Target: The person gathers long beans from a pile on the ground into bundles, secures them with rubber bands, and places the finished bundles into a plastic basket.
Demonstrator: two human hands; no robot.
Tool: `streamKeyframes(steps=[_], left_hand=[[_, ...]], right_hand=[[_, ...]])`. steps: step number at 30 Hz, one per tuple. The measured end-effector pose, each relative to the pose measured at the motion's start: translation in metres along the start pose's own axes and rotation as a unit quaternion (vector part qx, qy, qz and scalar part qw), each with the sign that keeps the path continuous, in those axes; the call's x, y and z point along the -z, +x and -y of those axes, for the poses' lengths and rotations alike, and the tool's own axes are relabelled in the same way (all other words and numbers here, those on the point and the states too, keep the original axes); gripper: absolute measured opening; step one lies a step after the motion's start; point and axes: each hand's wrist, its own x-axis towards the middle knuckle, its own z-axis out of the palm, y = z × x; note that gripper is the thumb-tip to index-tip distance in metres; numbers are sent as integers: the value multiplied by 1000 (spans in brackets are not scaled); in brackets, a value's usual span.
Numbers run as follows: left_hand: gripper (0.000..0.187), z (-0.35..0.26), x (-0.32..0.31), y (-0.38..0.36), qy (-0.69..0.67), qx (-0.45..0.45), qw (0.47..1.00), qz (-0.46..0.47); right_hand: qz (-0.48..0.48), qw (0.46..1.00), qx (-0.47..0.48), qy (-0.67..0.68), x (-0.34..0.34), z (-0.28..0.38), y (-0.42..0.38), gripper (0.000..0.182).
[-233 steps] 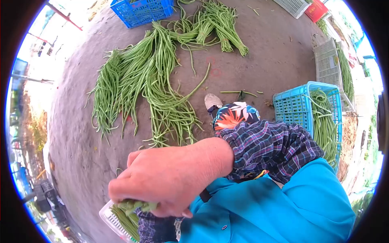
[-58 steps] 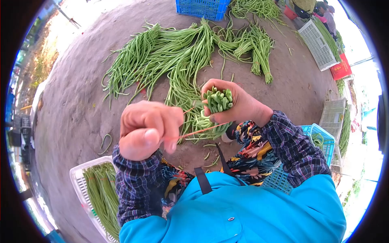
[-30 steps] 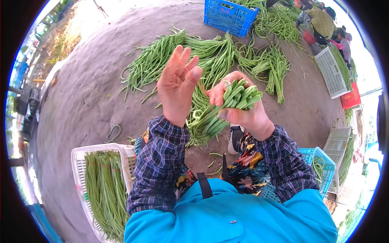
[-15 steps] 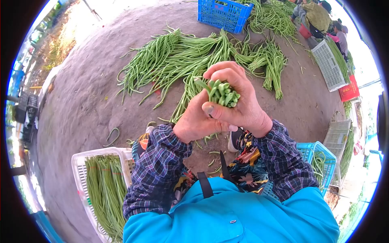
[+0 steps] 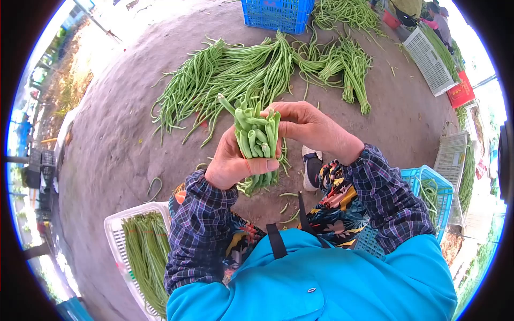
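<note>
A bundle of green long beans (image 5: pixel 256 131) is held up in front of me, its stem ends facing the camera and one end sticking out at upper left. My left hand (image 5: pixel 231 160) is wrapped round the bundle from the left, thumb across its near side. At the bundle's right edge, my right hand (image 5: pixel 313 128) has thumb and fingers closed on some bean ends. The lower part of the bundle hangs down, partly hidden by the left hand. Beyond my hands, a large heap of loose long beans (image 5: pixel 230 75) lies on the ground.
A white crate (image 5: pixel 113 230) of beans tied with red bands stands at left. A light-blue crate (image 5: pixel 447 195) with beans is at right. A blue crate (image 5: pixel 276 16) stands behind the heap. Grey crates (image 5: pixel 428 61) and a red box (image 5: pixel 461 91) line the right, with people beyond.
Both hands were cupped together round the bundle. Now the left hand alone encircles it, lower and further left, while the right has shifted to the bean ends at its side. The view tilted slightly down.
</note>
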Motion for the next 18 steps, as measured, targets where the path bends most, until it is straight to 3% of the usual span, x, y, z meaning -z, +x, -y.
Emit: streamKeyframes(steps=[1, 2, 6, 9, 10, 11, 13, 14, 15, 18], left_hand=[[54, 0, 0, -1, 17, 15, 1000, 17], [54, -4, 0, -3, -1, 33, 999, 39], [53, 0, 2, -8, 13, 37, 998, 44], [52, 4, 4, -14, 111, 48, 992, 22], [52, 5, 4, -14, 113, 53, 992, 21], [50, 7, 2, -11, 212, 73, 973, 47], [46, 14, -3, -4, 398, 106, 906, 100], [40, 20, -2, -3, 415, 82, 902, 84], [40, 18, -3, -3, 415, 82, 902, 80], [28, -2, -6, -5, 175, 42, 984, -7]], right_hand=[[34, 998, -35, 37, 0, 0, -2, 26], [17, 998, -20, 49, -2, -3, -3, 17], [2, 1000, -16, 19, 1, -7, -3, 13], [-25, 955, 21, 294, 0, -6, -1, 15], [-51, 958, 1, 282, -6, -2, -1, 19], [-56, 956, 2, 287, -7, 1, -1, 19], [-52, 987, 4, 154, -5, 8, -1, 22], [-65, 988, 21, 139, -5, 11, -2, 27], [-61, 988, 19, 140, -5, 16, -4, 27], [-81, 989, 118, 41, -2, 35, -12, 37]])
